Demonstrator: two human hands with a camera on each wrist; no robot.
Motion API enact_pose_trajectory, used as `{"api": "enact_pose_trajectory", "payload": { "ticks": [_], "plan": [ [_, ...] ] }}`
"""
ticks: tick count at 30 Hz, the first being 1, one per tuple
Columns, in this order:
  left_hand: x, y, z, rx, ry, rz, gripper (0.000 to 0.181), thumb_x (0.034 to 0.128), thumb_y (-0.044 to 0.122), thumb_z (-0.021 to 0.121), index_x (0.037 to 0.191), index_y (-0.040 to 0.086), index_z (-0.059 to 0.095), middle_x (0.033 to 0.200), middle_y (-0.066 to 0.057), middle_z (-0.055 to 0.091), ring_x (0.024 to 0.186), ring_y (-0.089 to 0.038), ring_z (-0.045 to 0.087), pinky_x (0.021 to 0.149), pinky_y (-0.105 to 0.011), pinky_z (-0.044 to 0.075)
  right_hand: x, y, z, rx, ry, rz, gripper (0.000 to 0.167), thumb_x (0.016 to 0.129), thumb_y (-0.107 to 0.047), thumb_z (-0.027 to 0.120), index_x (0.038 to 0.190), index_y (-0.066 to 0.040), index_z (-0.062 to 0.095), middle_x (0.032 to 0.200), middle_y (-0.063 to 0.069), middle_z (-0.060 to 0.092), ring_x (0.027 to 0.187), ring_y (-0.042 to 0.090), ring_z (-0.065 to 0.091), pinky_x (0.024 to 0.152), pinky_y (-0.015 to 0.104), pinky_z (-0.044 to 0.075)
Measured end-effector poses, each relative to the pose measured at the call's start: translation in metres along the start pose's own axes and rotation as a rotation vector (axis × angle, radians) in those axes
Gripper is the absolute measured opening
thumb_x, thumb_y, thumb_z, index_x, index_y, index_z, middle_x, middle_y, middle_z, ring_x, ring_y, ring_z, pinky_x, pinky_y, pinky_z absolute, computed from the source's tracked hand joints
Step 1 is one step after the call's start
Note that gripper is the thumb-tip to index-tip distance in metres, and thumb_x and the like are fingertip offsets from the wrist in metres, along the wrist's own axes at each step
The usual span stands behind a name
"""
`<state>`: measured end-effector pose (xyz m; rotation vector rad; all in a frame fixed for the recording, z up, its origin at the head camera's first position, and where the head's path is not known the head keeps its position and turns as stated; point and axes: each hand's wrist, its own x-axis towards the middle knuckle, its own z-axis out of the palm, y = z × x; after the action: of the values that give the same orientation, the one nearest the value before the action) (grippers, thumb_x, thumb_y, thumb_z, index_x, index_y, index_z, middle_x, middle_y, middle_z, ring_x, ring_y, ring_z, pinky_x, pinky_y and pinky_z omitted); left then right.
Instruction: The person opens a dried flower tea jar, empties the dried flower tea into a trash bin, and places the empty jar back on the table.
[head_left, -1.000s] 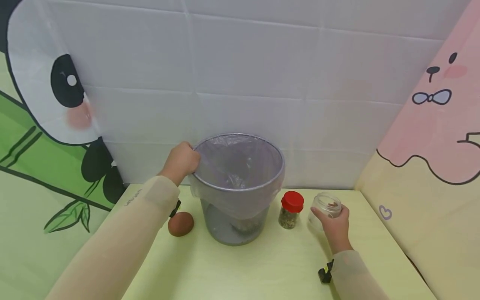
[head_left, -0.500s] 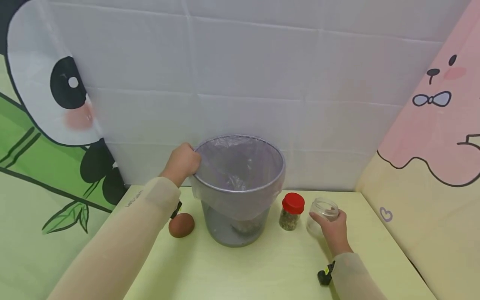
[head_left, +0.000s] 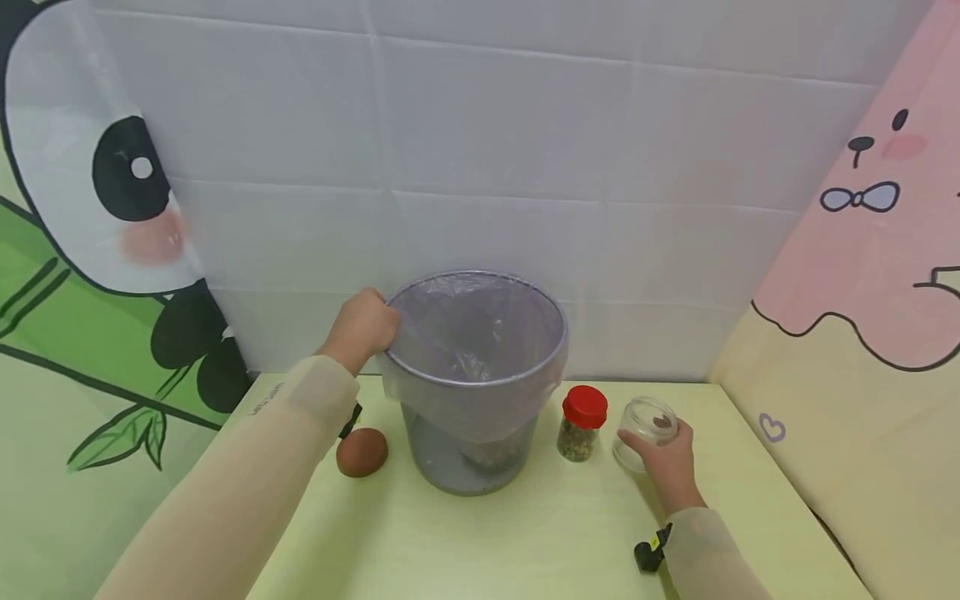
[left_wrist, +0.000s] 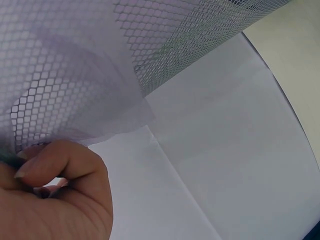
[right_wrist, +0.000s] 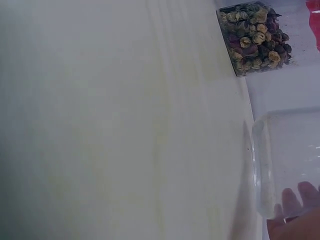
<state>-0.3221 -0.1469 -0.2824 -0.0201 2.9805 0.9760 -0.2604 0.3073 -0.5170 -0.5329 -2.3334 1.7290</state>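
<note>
A mesh waste bin (head_left: 465, 467) stands mid-table, lined with a thin translucent bag (head_left: 480, 408) folded over its rim. My left hand (head_left: 363, 327) grips that rim on its left side; in the left wrist view the thumb and fingers curl at the mesh. On the right, my right hand (head_left: 667, 458) holds a clear lidless jar (head_left: 633, 446) between thumb and fingers. Fingertips (right_wrist: 306, 192) show through the jar's wall in the right wrist view. The jar is upright, on the table or just above it; I cannot tell which.
Between bin and clear jar stands a small jar with a red lid (head_left: 585, 406), holding dried flower buds (right_wrist: 257, 37). A reddish-brown rounded object (head_left: 362, 452) lies left of the bin. A white sheet (head_left: 480, 167) hangs behind the pale yellow table (head_left: 465, 554).
The right hand has brought the clear jar slightly down and to the left. The left hand keeps its grip on the bin's rim.
</note>
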Motion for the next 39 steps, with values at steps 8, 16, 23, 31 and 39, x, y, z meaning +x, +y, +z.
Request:
{"api": "enact_pose_trajectory", "payload": {
  "ticks": [8,16,23,31,39],
  "plan": [
    [0.0026,-0.0013,0.0019,-0.011,-0.001,-0.005,0.045,0.1015,0.015,0.035,0.135,-0.013,0.045,0.118,-0.025,0.057,0.103,-0.036,0.057,0.093,-0.051,0.049,0.0036,0.0042,0.0005,-0.026,-0.055,-0.022,0.116,0.084,-0.036,0.087,0.161,-0.005,0.006,0.162,0.021,0.03,0.149,0.041,0.027,0.12,0.055,0.023],
    [0.0049,-0.0002,0.0042,-0.023,0.002,-0.003,0.044,0.1007,0.015,0.036,0.135,-0.012,0.046,0.119,-0.025,0.057,0.105,-0.037,0.057,0.095,-0.051,0.049,0.0022,0.0046,-0.0032,-0.063,-0.087,0.001,0.115,0.089,-0.037,0.083,0.164,-0.007,0.001,0.163,0.025,0.024,0.15,0.042,0.023,0.12,0.057,0.021],
    [0.004,-0.0022,0.003,-0.012,-0.002,-0.006,0.046,0.1015,0.016,0.036,0.136,-0.013,0.045,0.12,-0.026,0.057,0.106,-0.037,0.056,0.095,-0.052,0.048,0.0038,0.0033,-0.001,-0.057,-0.102,0.019,0.116,0.088,-0.037,0.083,0.164,-0.006,0.001,0.163,0.026,0.023,0.15,0.043,0.022,0.12,0.057,0.021],
    [0.0026,-0.0016,0.0019,-0.005,0.003,-0.001,0.046,0.1017,0.016,0.037,0.136,-0.014,0.045,0.122,-0.027,0.057,0.107,-0.038,0.056,0.095,-0.052,0.048,0.0044,0.0007,-0.0005,-0.058,-0.097,0.042,0.115,0.088,-0.036,0.083,0.164,-0.005,0.002,0.164,0.027,0.018,0.15,0.044,0.021,0.12,0.058,0.019],
    [0.0018,-0.0007,0.0012,-0.003,0.002,-0.003,0.046,0.1015,0.016,0.037,0.136,-0.014,0.045,0.123,-0.027,0.057,0.108,-0.038,0.055,0.097,-0.053,0.047,0.0008,-0.0015,-0.0032,-0.034,-0.112,0.049,0.119,0.088,-0.033,0.083,0.164,-0.004,-0.004,0.164,0.027,0.017,0.15,0.044,0.02,0.12,0.059,0.02]
  ]
}}
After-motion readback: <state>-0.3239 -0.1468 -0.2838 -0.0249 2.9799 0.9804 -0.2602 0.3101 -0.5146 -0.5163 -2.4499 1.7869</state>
